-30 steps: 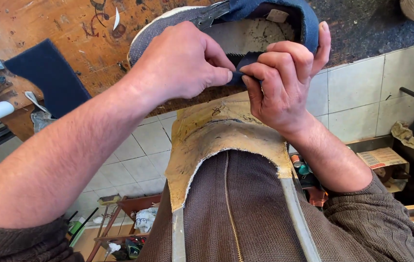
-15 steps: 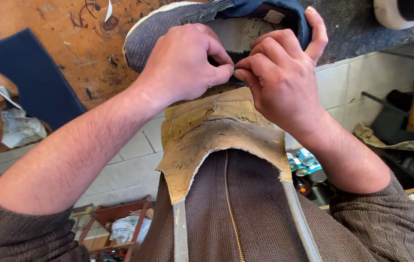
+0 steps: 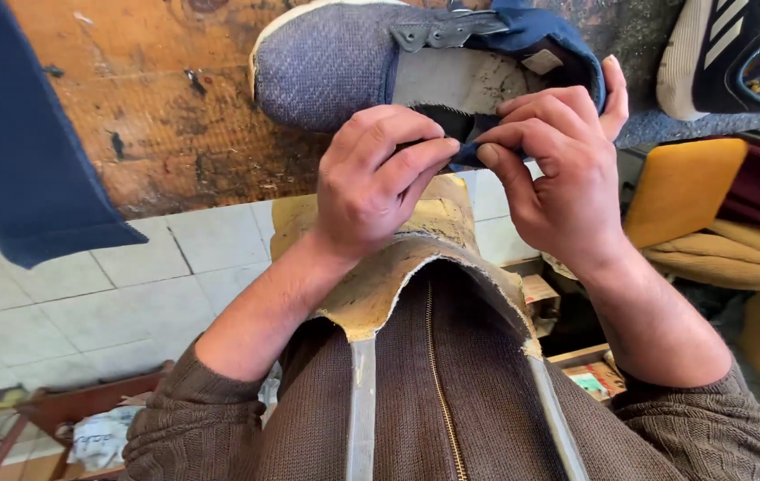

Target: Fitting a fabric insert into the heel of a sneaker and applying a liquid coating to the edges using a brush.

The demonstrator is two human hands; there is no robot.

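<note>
A grey-blue knit sneaker (image 3: pixel 344 62) with a white sole edge and a navy collar lies on its side on the worn wooden bench top (image 3: pixel 175 134). My left hand (image 3: pixel 375 183) and my right hand (image 3: pixel 558 174) meet at the shoe's opening. Both pinch the dark navy edge of the collar (image 3: pixel 467 147) between thumb and fingers. My right hand's fingers also wrap behind the heel. The pale inner lining of the shoe shows above my knuckles.
A navy cloth (image 3: pixel 15 134) lies on the bench at left. A black and white shoe (image 3: pixel 736 53) sits at the upper right, a yellow cushion (image 3: pixel 682 187) below it. A tan leather apron (image 3: pixel 389 267) covers my brown zipped sweater. Tiled floor and a wooden rack lie below.
The view has closed in and shifted, so the shoe and hands look larger. Both hands keep pinching the collar edge, their fingertips now pressed closer together.
</note>
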